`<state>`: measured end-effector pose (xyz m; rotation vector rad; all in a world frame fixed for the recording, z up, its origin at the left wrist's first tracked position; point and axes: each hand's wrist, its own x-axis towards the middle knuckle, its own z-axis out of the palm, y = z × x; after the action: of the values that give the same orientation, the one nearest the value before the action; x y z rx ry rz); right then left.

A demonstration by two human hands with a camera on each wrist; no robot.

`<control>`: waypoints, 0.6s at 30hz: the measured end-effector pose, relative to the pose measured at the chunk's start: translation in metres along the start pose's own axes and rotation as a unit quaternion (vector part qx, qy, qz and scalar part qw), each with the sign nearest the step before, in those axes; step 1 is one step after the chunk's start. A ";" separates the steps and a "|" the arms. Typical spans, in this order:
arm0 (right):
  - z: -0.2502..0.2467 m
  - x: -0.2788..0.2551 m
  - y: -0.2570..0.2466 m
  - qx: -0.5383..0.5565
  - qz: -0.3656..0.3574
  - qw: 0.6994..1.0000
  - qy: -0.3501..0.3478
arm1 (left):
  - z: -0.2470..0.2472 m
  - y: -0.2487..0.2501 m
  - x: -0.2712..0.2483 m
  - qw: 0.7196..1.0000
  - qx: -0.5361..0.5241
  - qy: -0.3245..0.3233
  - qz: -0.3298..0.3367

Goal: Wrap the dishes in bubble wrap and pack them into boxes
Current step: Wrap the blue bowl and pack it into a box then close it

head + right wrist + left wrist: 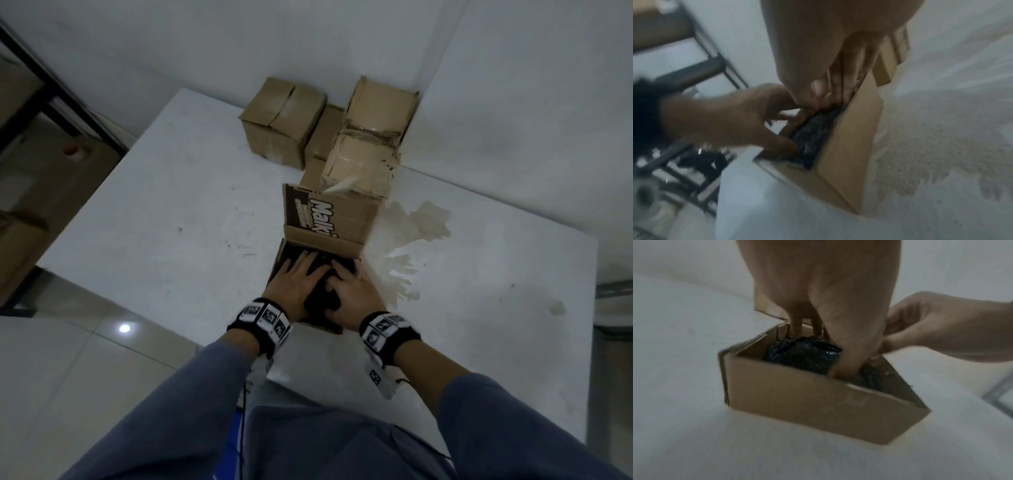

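My left hand point(294, 284) is down inside the open box point(818, 404), fingers point(796, 324) nearly straight and spread a little, tips pressing on the far side of the black wrapped bundle point(803, 353) while my thumb reaches down along its near side, by the box's front wall. My right hand point(352, 294) works beside it with curled fingers point(830, 95), bunched at the bundle's top edge against the right-hand wall of the box; they seem to pinch the wrap there (the wrist view is too blurred for me to be sure of the grip itself). From above, the two hands nearly touch, and the dark bundle shows between them.

The bundle sits low in the box and fills most of it, crinkled and shiny. The box stands at the near edge of the white table point(154, 212), and its far flap point(325, 219) stands up with white printed lettering on it.

Beyond that flap, toward the corner of the walls, stand more cardboard boxes: a closed one point(281, 126) on the left and a battered, taped stack point(370, 144) on the right. A brownish stain point(418, 222) spreads on the table just right of my box. Both wrists wear black bands point(263, 318) with small printed markers.
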<state>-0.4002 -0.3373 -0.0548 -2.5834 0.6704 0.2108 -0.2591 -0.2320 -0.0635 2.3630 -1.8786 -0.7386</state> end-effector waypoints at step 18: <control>-0.058 -0.007 -0.003 0.304 -0.055 0.915 0.262 | -0.084 0.050 -0.057 0.662 -0.662 0.280 -0.213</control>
<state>-0.4027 -0.3591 -0.0011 -2.0464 0.6334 -0.6527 -0.2818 -0.2143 0.0464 1.5716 -0.1744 -0.7963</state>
